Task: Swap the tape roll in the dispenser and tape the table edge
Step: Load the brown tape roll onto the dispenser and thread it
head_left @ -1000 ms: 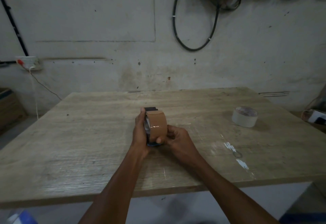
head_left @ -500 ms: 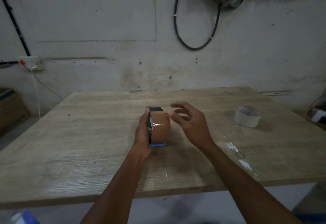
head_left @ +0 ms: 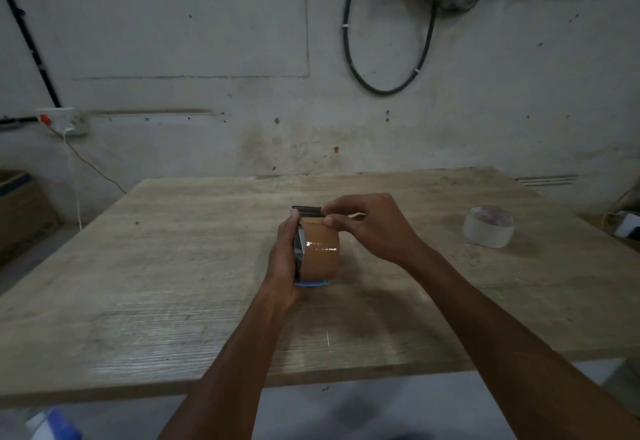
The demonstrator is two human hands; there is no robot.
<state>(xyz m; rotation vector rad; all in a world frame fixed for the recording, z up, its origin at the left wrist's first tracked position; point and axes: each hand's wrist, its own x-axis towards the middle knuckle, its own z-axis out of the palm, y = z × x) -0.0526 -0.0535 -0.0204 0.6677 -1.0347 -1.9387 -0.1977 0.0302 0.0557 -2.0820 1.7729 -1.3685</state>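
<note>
Wooden bench [head_left: 173, 301] at frame centre carries the dispenser [head_left: 306, 212], left hand [head_left: 285, 259] clasping its brown roll [head_left: 320, 256] upright while right hand [head_left: 374, 228] pinches the tape end at the top.

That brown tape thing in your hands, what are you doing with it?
The left hand holds a tape dispenser loaded with a brown tape roll, standing on the wooden table. The right hand pinches at the tape's end near the top, by the dispenser's dark front. A white tape roll lies apart on the table, to the right.
</note>
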